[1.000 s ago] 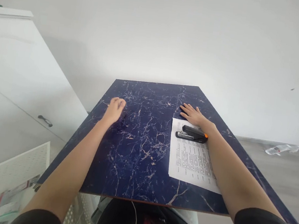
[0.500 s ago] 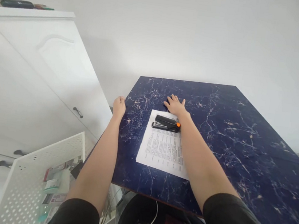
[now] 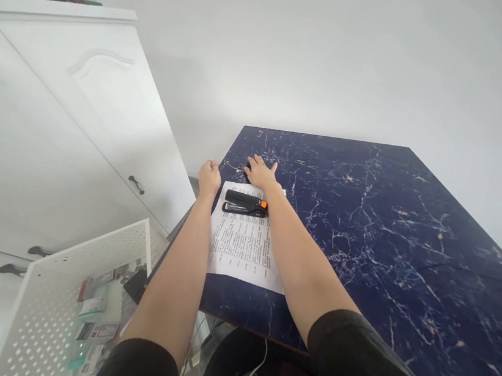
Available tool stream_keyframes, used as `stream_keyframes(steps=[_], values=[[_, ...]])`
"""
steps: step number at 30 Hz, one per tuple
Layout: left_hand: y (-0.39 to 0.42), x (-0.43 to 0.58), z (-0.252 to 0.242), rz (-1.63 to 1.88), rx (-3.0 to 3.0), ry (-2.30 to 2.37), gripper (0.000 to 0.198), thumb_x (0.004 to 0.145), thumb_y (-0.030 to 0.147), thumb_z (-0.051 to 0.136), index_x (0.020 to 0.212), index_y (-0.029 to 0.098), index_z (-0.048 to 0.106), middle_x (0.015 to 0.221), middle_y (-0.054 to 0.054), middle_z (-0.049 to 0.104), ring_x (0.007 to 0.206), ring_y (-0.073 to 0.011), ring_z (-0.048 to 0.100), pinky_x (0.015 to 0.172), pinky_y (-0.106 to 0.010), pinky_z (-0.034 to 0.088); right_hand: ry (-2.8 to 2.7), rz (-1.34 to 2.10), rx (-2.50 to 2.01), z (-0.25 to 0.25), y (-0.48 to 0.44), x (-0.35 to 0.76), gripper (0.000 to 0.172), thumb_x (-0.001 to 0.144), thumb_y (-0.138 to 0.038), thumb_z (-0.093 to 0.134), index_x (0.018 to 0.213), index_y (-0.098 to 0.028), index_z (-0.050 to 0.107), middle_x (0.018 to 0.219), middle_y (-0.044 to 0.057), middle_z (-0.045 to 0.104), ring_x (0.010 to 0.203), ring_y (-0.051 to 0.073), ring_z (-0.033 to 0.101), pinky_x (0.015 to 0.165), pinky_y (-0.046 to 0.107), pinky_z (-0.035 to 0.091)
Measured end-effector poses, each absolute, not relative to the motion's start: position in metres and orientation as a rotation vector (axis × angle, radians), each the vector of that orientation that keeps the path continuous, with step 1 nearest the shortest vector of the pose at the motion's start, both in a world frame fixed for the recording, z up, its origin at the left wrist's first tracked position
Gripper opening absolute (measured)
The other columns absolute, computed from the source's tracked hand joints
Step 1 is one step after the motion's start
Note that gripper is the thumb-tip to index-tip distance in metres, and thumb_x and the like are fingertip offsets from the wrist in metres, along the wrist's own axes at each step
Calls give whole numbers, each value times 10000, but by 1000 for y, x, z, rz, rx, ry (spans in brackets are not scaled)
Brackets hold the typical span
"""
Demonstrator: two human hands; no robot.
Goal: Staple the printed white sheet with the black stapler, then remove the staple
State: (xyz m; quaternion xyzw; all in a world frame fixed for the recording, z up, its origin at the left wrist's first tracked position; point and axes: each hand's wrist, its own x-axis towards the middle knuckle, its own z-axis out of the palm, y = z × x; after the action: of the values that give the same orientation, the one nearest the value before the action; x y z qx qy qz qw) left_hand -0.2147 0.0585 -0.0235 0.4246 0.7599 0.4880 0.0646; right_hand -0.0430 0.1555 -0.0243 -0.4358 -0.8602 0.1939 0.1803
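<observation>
My right hand lies flat at the far edge of a printed sheet of paper, fingers spread, palm down. On the upper part of the paper rests a black stapler with an orange end, lying lengthwise across the print beside my right wrist. My left hand is closed at the table's left edge, its fingers curled round the rim; the fingertips are hidden. The paper's left side comes up against my left forearm, and my right forearm covers part of its right side.
The dark blue marble-patterned table reaches back to a white wall. On the left stand a white cabinet with dark handles and a white perforated bin holding small packages. A white cable hangs below the table's front edge.
The paper and the stapler on it have slid left across the table together with my right hand, closer to the left edge. My left hand stays at that edge.
</observation>
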Motion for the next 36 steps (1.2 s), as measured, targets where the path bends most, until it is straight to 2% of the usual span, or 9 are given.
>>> stream_keyframes(steps=[4,8,11,13,16,18,21,26,36], values=[[59,-217,-25,1479,1275,2283,323,1042,286,360,948,198,657,1149,-131,736,1160,-269,641,1057,-413,442,-2124,782,-1180,-22,165,-36,515,1057,-342,359,1556,-243,436,1672,100,366,1530,311,336,1233,702,21],[58,-219,-27,1471,1273,2280,277,1001,260,401,942,209,667,1129,-123,742,1122,-281,652,1017,-424,467,-1994,922,-1140,-9,182,1,560,1072,-364,234,1581,-201,402,1577,125,506,1449,255,466,1194,545,354],[59,-221,-28,1457,1282,2275,263,969,244,418,925,215,675,1107,-120,747,1103,-286,655,1002,-428,474,-2029,982,-1123,5,184,37,518,1020,-451,470,1431,-158,590,1393,159,661,1300,289,601,1122,490,453],[61,-223,-30,1450,1288,2272,263,958,248,423,906,216,679,1101,-118,750,1096,-284,655,1004,-425,473,-2070,973,-1027,14,168,55,478,991,-509,555,1307,-173,680,1318,134,706,1252,299,627,1124,486,449],[63,-225,-33,1443,1308,2261,268,943,247,425,890,221,687,1101,-108,757,1087,-274,658,1001,-415,475,-2183,1027,-690,19,121,66,542,1040,-631,402,1339,-260,661,1438,78,639,1329,297,572,1128,517,442],[64,-226,-34,1437,1330,2255,275,937,250,424,886,225,693,1107,-102,759,1091,-271,657,1001,-411,475,-2357,1071,-573,15,84,65,589,970,-679,537,1435,-319,580,1502,64,586,1344,307,558,1096,523,468],[64,-227,-35,1416,1373,2249,284,932,265,427,878,225,703,1126,-102,760,1111,-270,655,1014,-409,467,-2538,954,-493,4,43,58,775,831,-603,767,1481,-272,507,1376,107,661,1172,307,652,977,449,525],[65,-230,-36,1401,1402,2229,288,905,282,434,852,225,712,1122,-90,768,1109,-258,666,1010,-384,478,-2608,685,-640,-5,39,54,416,885,-418,720,1229,-212,609,910,50,731,817,245,674,723,329,475],[61,-223,-24,1335,1414,2279,228,854,259,497,836,237,722,1022,-99,769,1052,-305,676,981,-439,503,-2677,573,-709,0,45,130,362,892,-442,705,1147,-214,587,822,46,688,749,236,633,643,298,397]])
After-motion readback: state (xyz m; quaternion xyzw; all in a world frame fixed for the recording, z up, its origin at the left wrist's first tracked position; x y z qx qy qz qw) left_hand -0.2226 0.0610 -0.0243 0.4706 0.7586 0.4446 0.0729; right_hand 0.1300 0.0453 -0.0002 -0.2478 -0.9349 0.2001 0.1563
